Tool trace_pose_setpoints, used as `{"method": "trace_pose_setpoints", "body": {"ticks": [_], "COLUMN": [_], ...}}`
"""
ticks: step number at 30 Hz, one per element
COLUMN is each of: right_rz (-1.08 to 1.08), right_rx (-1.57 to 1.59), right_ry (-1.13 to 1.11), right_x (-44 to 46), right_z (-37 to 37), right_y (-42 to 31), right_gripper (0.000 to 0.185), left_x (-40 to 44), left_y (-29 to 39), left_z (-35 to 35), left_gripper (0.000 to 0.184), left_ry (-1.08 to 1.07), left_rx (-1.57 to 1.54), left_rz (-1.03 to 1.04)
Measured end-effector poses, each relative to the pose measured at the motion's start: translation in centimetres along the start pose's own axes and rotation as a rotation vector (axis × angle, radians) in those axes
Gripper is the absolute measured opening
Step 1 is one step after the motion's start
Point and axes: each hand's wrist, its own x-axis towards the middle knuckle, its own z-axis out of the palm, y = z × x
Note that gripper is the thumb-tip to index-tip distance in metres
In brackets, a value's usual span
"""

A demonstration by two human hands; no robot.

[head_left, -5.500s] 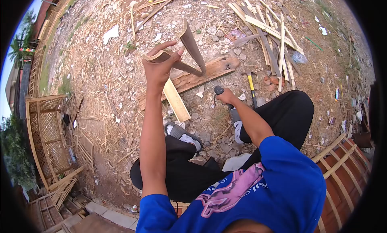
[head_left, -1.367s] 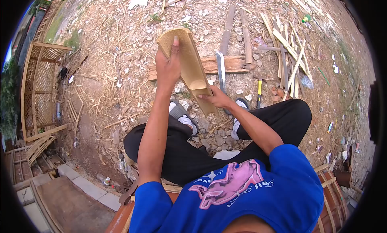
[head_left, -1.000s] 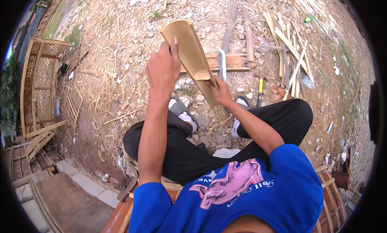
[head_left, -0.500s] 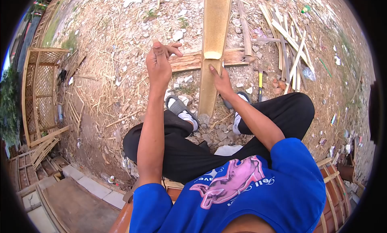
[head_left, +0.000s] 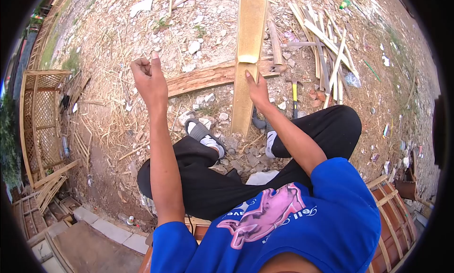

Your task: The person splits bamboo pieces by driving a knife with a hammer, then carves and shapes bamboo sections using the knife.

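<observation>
A long split bamboo half (head_left: 250, 27), hollow side up with a pale node across it, leans over a rough wooden plank (head_left: 203, 79) on the ground. My right hand (head_left: 257, 91) grips its right edge below the node, thumb on the inner face and the other fingers hidden behind. My left hand (head_left: 150, 79) is raised over the rubble to the left, apart from the bamboo. Its fingers are curled towards the thumb, with nothing visible in them. A hammer (head_left: 295, 98) with a yellow and black handle lies right of my right hand.
Bamboo strips (head_left: 331, 51) lie piled at the right, near a bamboo pole (head_left: 274, 39). A lattice bamboo frame (head_left: 45, 121) stands at the left. Stones and straw cover the ground around my sandalled feet (head_left: 205, 133). Bamboo furniture (head_left: 390, 221) is at the lower right.
My left hand has swung left, away from the bamboo, and its spread fingers have curled in. My right hand keeps its hold on the bamboo. The whole view has shifted slightly.
</observation>
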Motion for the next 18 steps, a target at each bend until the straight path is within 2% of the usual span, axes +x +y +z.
{"method": "trace_pose_setpoints", "body": {"ticks": [2,3,5,8,9,12,15,18], "right_rz": [-0.005,-0.009,-0.036,-0.038,-0.023,-0.027,-0.047,-0.052], "right_rx": [-0.081,-0.05,-0.046,-0.04,-0.016,0.01,0.034,0.019], "right_ry": [-0.031,-0.074,-0.126,-0.164,-0.171,-0.174,-0.162,-0.187], "right_x": [-0.8,-1.6,-2.1,-3.0,-3.5,-3.7,-3.9,-4.0], "right_z": [0.7,1.3,2.1,3.0,3.2,3.4,3.5,3.4], "right_y": [-0.9,-1.9,-1.3,-1.4,-2.1,-2.2,-2.1,-2.0], "right_gripper": [0.043,0.044,0.044,0.042,0.042,0.041,0.04,0.039], "left_x": [-1.7,-2.8,-4.2,-4.4,-5.2,-6.7,-7.3,-6.7], "left_y": [-1.4,-1.9,-4.3,-5.2,-4.3,-2.9,-2.2,-3.5], "left_z": [2.0,3.3,5.6,5.6,5.6,7.2,7.6,6.4], "left_gripper": [0.048,0.059,0.057,0.048,0.037,0.035,0.031,0.027], "left_ry": [-0.207,-0.34,-0.385,-0.526,-0.435,-0.196,-0.184,-0.272], "left_rx": [0.231,0.287,0.093,0.053,0.049,-0.349,-0.337,-0.083], "left_rz": [0.072,0.1,0.063,-0.208,-0.135,-0.032,-0.075,-0.16]}}
